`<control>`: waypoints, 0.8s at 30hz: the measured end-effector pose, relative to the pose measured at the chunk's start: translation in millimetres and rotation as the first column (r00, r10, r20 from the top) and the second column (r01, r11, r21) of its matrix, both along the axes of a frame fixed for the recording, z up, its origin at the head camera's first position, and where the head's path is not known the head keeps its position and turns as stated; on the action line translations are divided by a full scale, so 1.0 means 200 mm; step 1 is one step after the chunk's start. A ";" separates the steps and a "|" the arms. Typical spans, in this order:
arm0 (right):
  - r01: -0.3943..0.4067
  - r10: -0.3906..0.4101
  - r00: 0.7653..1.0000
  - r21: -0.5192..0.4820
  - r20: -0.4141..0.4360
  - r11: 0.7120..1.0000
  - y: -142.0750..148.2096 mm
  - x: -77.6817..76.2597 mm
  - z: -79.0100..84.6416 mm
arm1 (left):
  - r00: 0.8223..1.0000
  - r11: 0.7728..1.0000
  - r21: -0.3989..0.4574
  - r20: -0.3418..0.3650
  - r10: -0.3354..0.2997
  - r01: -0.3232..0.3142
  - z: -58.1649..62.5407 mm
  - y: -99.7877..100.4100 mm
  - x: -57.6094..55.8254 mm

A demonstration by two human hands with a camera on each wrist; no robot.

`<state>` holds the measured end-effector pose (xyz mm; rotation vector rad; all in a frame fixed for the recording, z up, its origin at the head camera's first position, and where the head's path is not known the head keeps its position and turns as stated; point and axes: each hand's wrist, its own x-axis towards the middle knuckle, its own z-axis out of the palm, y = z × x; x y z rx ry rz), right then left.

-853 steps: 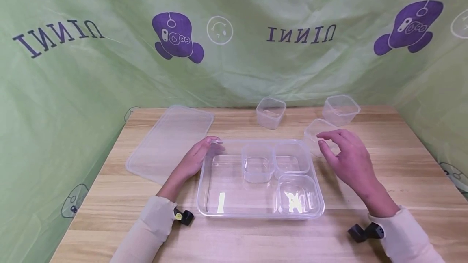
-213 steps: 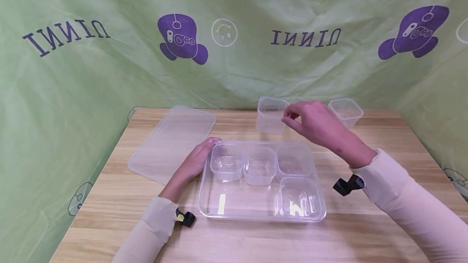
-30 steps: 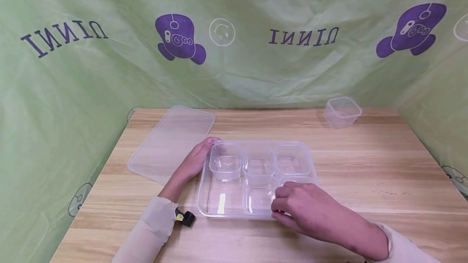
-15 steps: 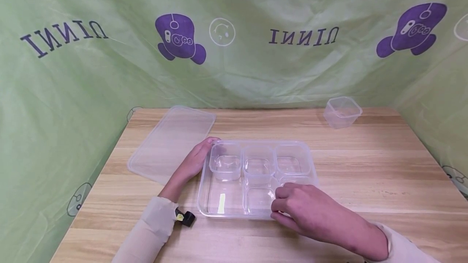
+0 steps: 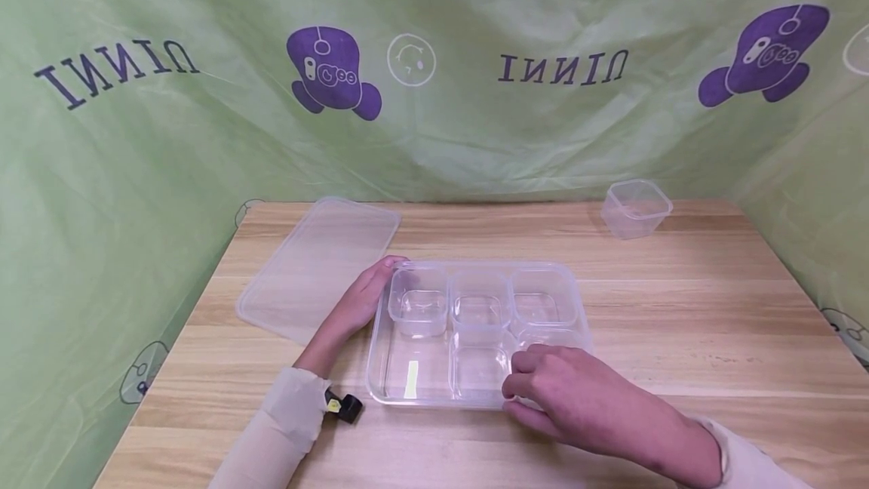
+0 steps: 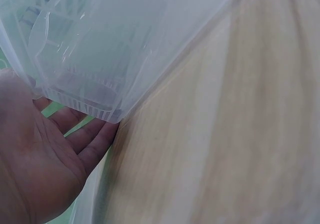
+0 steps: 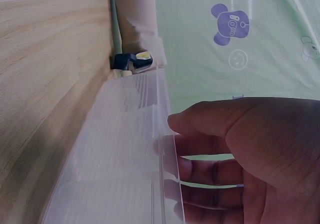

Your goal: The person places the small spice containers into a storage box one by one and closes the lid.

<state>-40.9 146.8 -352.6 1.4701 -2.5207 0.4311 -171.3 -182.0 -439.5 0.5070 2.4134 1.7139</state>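
Observation:
A large clear plastic container (image 5: pixel 421 401) sits mid-table. Inside it, three small clear tubs (image 5: pixel 419 304) line the back row, and two more stand at front middle and front right. My left hand (image 5: pixel 360 300) grips the container's back left corner; in the left wrist view, the hand's fingers (image 6: pixel 100 144) reach behind the wall. With curled fingers, my right hand (image 5: pixel 566 398) pinches the front middle tub (image 5: pixel 480 372) at its right side and covers part of the front right tub (image 5: pixel 553 336). In the right wrist view, the thumb (image 7: pixel 190 118) is at the plastic rim (image 7: pixel 167 134).
A flat translucent lid (image 5: pixel 315 262) lies on the wooden table (image 5: pixel 713 308), left of the container. Another small tub (image 5: pixel 636 210) stands at the back right. Green printed cloth (image 5: pixel 448 142) walls in the back and sides.
Over the longer span, two tubs from the back of the table came into the container, at back left and front middle. In the last second, both hands have stayed almost still.

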 end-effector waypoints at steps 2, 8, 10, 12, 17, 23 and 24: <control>0.000 0.000 1.000 -0.001 -0.007 1.000 0.00 0.00 0.00 | 1.000 1.000 0.003 -0.001 -0.001 0.001 0.00 0.00 0.00; -0.005 0.005 1.000 -0.021 -0.003 1.000 0.00 0.00 -0.01 | 1.000 1.000 0.018 -0.011 -0.015 0.015 -0.01 0.00 -0.01; -0.008 0.008 1.000 -0.027 -0.004 1.000 0.01 0.00 -0.01 | 1.000 1.000 0.023 -0.015 -0.018 0.018 -0.01 0.00 -0.01; -0.012 0.011 1.000 -0.029 -0.008 1.000 0.01 -0.01 -0.01 | 1.000 1.000 0.026 -0.016 -0.015 0.015 -0.01 0.00 -0.01; -0.011 0.011 1.000 -0.022 -0.010 1.000 0.01 -0.01 -0.01 | 1.000 1.000 0.030 -0.020 -0.004 0.005 0.00 0.01 -0.01; 0.011 -0.011 0.999 -0.007 0.030 1.000 0.02 -0.01 0.00 | 1.000 0.999 0.033 -0.025 -0.002 0.003 0.00 0.01 -0.01; 0.014 -0.014 0.999 -0.002 0.038 1.000 0.02 -0.01 0.00 | 1.000 1.000 0.031 -0.025 -0.001 0.002 0.00 0.01 -0.01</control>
